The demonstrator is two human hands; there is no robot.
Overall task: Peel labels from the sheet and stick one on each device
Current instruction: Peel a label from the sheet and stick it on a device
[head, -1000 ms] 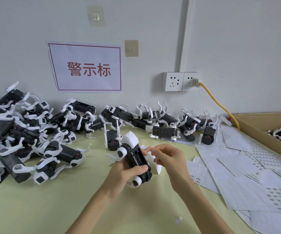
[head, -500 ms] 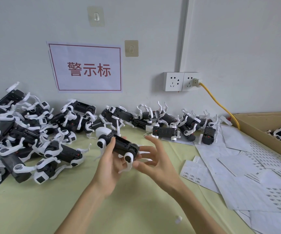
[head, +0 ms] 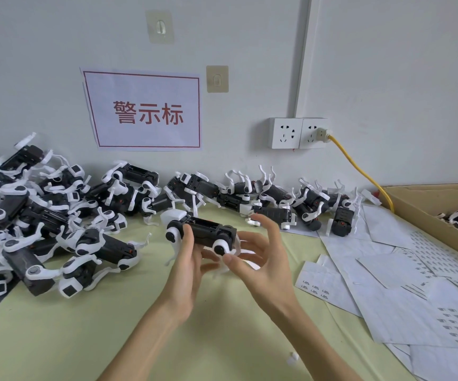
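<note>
Nearest the camera, two bare forearms are raised from the lower edge over the pale green table (head: 57, 339), and a small white scrap (head: 293, 358) is seen on it at about 6 o'clock from the hands. A black device with white legs (head: 204, 232) is held above the table in the left hand (head: 186, 266): the body is laid roughly level, the thumb is hooked over its upper left part beside a white joint, and the fingers are curled beneath it, so the hand is clamped on the device. The right hand (head: 260, 259) is held at 3 o'clock of the device, palm turned toward it, with its fingers spread and loosely bent; its thumb tip is seen just below the right white joint, but whether it is touched cannot be told, and nothing is gripped by this hand. Label sheets (head: 403, 306) are spread on the table at 3 to 4 o'clock from the hands, well apart from them. A heap of similar devices (head: 43, 224) is piled at 9 o'clock, and a row of more devices (head: 291, 204) is lined along the wall at 12 to 2 o'clock. A cardboard box (head: 428, 204) is placed at the far right, and a red-lettered paper sign (head: 145, 111) and a wall socket (head: 299, 133) with a yellow cable (head: 359, 171) are seen on the wall
</note>
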